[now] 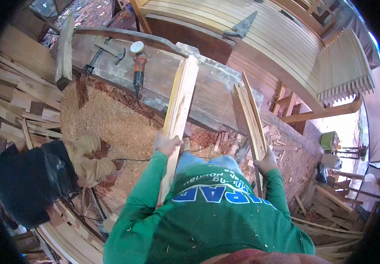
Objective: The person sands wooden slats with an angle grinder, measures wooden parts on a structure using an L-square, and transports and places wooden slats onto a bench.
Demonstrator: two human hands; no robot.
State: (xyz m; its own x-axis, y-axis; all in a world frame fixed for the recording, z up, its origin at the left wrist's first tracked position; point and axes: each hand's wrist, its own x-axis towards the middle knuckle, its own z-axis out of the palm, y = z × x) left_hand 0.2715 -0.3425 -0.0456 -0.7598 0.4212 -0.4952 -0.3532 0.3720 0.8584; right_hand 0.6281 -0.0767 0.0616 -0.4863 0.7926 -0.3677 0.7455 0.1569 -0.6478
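My left hand [168,145] is closed around a stack of long, pale wooden boards [183,97]. Their far end reaches over the workbench [214,94], and the near end comes back beside my body. On the other side, my right hand [267,162] grips a second bundle of thinner wooden strips [250,119]. Those strips fan apart slightly at the far end, over the bench's right part. Both bundles point away from me, with a gap between them. The fingers under each bundle are partly hidden.
On the bench lie an orange angle grinder [139,68] with a cord and a hammer [112,52]. A co-worker [36,176] bends at the left. Sawdust [93,114] covers the floor. Slatted wooden panels [260,39] stand behind, a green machine [329,141] at the right.
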